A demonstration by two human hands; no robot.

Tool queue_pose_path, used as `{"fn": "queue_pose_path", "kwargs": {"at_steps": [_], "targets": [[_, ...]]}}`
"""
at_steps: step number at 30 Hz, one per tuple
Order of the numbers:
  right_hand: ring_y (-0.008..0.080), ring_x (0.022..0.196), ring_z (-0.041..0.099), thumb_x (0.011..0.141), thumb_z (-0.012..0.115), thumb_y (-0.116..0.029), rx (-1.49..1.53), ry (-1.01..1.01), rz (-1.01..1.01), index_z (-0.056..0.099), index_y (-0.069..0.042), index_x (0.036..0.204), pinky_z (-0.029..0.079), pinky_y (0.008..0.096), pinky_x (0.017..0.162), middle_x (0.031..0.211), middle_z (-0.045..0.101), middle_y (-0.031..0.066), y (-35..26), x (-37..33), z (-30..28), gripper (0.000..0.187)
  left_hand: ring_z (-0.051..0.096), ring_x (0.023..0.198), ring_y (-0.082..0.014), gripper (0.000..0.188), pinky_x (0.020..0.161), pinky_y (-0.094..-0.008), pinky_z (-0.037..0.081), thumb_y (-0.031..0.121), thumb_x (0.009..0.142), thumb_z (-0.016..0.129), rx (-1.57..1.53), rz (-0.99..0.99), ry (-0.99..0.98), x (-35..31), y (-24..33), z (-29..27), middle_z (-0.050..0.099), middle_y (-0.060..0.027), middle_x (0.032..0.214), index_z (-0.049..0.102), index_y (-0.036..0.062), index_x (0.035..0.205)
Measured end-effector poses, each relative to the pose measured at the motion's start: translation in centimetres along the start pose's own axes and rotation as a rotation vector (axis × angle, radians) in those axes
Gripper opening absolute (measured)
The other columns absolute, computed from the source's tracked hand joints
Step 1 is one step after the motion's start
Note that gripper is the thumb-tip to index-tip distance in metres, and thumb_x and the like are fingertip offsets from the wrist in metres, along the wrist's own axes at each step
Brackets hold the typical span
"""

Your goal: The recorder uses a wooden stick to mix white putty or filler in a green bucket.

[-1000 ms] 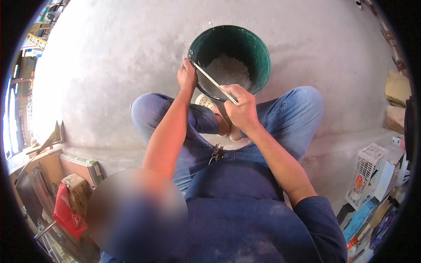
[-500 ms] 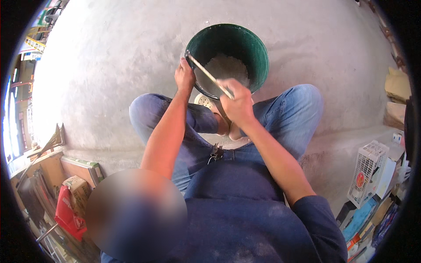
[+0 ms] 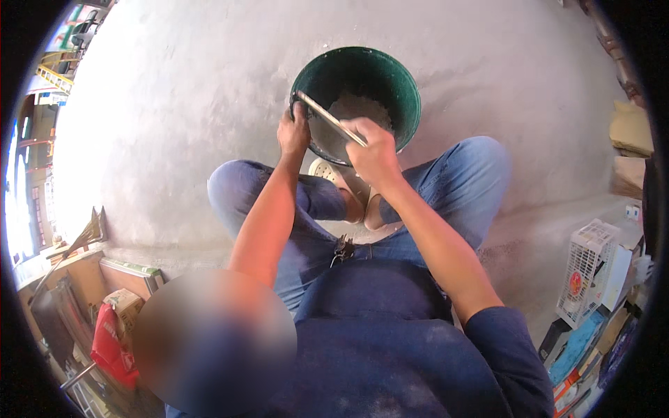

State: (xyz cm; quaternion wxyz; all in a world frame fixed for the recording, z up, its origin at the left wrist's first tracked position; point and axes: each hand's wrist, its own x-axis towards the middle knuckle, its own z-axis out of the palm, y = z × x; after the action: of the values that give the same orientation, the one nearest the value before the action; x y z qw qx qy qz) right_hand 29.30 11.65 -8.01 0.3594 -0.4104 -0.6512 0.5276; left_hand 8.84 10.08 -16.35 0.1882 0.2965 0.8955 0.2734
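Concrete floor (image 3: 174, 125), pale grey and rough, filled most of the view beneath you, brightly lit on your left. You crouched over it in blue jeans (image 3: 474, 181), with light sandals (image 3: 334, 177) on your feet. Clutter lined the lower edges: a red bag (image 3: 108, 345) and cardboard boxes (image 3: 125, 285) on your left, a white slatted crate (image 3: 589, 272) and flat packages (image 3: 578, 348) on your right.

A blurred patch covered part of your left arm and chest, so nothing there could be made out. The fisheye rim cut off the stacked goods on both sides, and the items on the far left were too bent and small to tell apart.

The green bucket (image 3: 397, 83) stood on the floor just beyond your knees, holding a pale grey, grainy material (image 3: 362, 108) in its bottom. Your left hand (image 3: 294, 132) was closed over the near-left rim of the bucket, gripping it. Your right hand (image 3: 373, 150) was closed around one end of a thin flat stick (image 3: 327, 115), which lay slantwise across the bucket's mouth, its far end reaching the rim above your left hand.
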Motion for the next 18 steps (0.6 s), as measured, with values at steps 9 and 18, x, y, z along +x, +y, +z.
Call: {"fn": "queue_pose_path", "kwargs": {"at_steps": [9, 18], "targets": [[0.0119, 0.084, 0.061, 0.074, 0.053, 0.003, 0.278, 0.115, 0.274, 0.067, 0.001, 0.104, 0.048, 0.0255, 0.079, 0.094, 0.067, 0.0068, -0.7, -3.3, -8.5, 0.033, 0.062, 0.101, -0.0378, 0.028, 0.085, -0.0479, 0.047, 0.023, 0.091, 0.056, 0.338, 0.355, 0.102, 3.8, 1.6, -2.3, 0.066, -0.0193, 0.103, 0.060, 0.0067, 0.113], [0.0191, 0.093, 0.065, 0.081, 0.057, -0.001, -0.124, -0.156, 0.205, 0.065, -0.001, 0.108, 0.049, 0.0308, 0.085, 0.101, 0.068, 0.0133, -0.8, -6.8, -7.2, 0.028, 0.067, 0.084, -0.0352, 0.053, 0.077, -0.0478, 0.050, 0.043, 0.099, 0.039, 0.062, 0.129, 0.172, 6.2, -1.2, -2.6, 0.070, -0.0188, 0.088, 0.069, 0.0021, 0.083]]}}
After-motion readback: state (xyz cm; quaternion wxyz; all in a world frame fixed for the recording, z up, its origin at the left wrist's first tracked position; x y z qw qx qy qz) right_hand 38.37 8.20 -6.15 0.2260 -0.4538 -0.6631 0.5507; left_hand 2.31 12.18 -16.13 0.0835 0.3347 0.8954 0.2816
